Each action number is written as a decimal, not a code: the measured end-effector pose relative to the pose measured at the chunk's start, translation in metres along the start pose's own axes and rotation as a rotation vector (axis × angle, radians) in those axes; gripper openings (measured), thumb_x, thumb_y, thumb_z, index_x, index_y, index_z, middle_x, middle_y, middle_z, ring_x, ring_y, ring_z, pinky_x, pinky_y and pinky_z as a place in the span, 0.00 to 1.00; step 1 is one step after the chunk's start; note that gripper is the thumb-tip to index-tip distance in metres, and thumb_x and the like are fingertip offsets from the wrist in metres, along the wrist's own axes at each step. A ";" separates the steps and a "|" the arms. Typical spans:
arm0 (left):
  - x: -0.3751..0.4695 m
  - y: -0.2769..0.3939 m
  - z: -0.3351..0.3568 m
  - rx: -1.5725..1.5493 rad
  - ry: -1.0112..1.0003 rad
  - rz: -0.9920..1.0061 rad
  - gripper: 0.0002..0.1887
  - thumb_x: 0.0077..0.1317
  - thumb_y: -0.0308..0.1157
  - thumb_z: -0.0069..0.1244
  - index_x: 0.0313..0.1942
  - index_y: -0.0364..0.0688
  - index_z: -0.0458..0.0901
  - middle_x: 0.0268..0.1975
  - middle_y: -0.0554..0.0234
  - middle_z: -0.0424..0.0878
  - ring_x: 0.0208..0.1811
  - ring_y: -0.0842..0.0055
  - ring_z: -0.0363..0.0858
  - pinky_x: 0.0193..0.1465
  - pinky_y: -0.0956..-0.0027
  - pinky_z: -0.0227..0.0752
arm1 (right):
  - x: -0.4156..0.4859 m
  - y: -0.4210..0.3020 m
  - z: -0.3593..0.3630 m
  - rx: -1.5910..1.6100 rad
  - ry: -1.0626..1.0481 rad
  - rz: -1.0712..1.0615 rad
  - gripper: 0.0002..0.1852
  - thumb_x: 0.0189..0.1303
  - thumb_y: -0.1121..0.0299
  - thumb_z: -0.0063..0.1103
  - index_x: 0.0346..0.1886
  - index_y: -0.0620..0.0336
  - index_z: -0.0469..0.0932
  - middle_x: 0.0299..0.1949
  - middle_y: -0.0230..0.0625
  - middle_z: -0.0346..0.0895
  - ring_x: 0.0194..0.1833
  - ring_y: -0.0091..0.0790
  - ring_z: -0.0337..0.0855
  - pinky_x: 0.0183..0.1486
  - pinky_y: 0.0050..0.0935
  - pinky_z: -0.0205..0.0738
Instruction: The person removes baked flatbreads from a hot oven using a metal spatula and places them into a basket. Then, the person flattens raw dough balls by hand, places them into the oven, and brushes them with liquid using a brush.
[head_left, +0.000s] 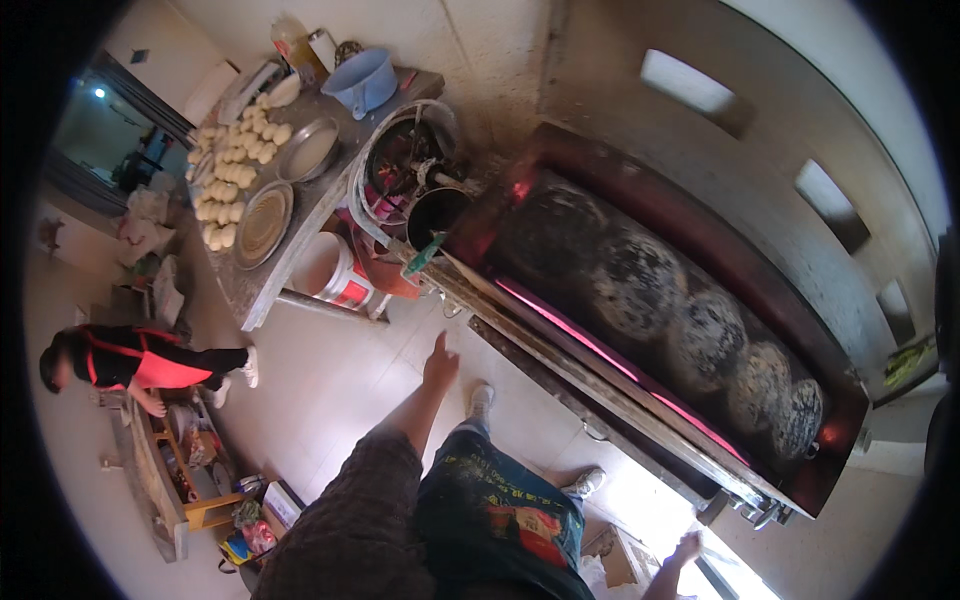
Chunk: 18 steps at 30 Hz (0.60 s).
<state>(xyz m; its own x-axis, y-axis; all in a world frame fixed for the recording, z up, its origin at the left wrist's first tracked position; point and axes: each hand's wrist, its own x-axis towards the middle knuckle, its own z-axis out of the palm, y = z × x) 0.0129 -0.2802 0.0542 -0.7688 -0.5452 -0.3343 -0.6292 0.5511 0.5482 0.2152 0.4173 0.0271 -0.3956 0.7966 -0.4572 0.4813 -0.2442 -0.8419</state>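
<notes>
My left hand (441, 363) reaches out over the tiled floor with its index finger extended, near the left end of a long griddle oven (645, 300); nothing shows in it. My right hand (685, 549) is low at the right, near the oven's front corner with its knobs; its fingers are too small to make out, and whether it holds anything is unclear. Several round, blackened patches lie along the dark cooking bed, and a pink-red glow runs along its front edge. A green-handled tool (424, 255) rests at the oven's left corner.
At upper left, a table (259, 300) bears rows of dough balls (229, 191), two round metal pans (264, 225) and a blue plastic pot (361, 81). A white bucket (330, 270) stands beneath. A person in a red apron (161, 367) is by a wooden bench (154, 480) at left.
</notes>
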 end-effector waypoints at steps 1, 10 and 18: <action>0.028 0.002 0.002 0.005 -0.027 0.022 0.35 0.59 0.35 0.45 0.65 0.51 0.47 0.33 0.46 0.81 0.35 0.51 0.79 0.39 0.53 0.73 | -0.040 0.019 0.010 -0.203 0.017 -0.106 0.12 0.61 0.67 0.44 0.40 0.61 0.77 0.28 0.29 0.76 0.25 0.22 0.73 0.24 0.24 0.66; 0.099 -0.014 -0.024 -0.212 -0.062 -0.093 0.36 0.54 0.30 0.54 0.63 0.44 0.55 0.39 0.48 0.80 0.42 0.61 0.80 0.44 0.63 0.72 | -0.344 -0.001 0.248 -0.773 -0.911 -0.184 0.16 0.59 0.71 0.53 0.51 0.62 0.73 0.43 0.40 0.77 0.42 0.32 0.78 0.42 0.28 0.75; 0.126 -0.007 -0.066 -0.255 -0.121 -0.015 0.24 0.58 0.37 0.53 0.54 0.41 0.68 0.37 0.53 0.83 0.40 0.60 0.81 0.43 0.62 0.73 | -0.375 -0.033 0.311 -0.922 -0.937 -0.239 0.14 0.62 0.65 0.50 0.49 0.55 0.75 0.44 0.41 0.78 0.44 0.34 0.80 0.45 0.30 0.74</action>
<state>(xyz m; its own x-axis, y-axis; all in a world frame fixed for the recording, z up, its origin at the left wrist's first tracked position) -0.0723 -0.3941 0.0588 -0.7772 -0.4644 -0.4247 -0.6033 0.3580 0.7127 0.1048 -0.0451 0.1371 -0.7494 -0.0014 -0.6622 0.5273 0.6036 -0.5980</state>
